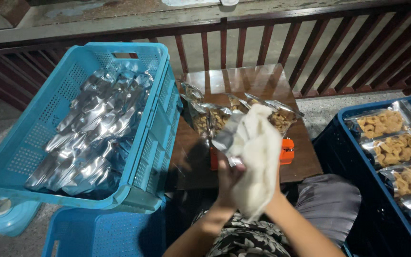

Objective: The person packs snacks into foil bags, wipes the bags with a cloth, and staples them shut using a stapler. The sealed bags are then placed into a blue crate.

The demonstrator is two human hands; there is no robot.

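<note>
Both hands work close: left hand (227, 178) grips a silver foil pouch (225, 135), right hand (267, 190), fingers hidden, cannot tell its grip, should press the white cloth (258, 157) flat along it.

A cream-white cloth (258, 157) is showing against silver foil pouches (91, 128) gleaming in a light blue crate (20, 143). Golden-tan snacks (396, 147) are filling clear bags in a dark blue crate (357, 200). The surface (243, 81) is glowing reddish brown; an orange tool (287, 151) is sitting there.

Dim, bluish light with glare on the silver pouches (91, 128), deep shadow below, and slight motion blur centrally.
</note>
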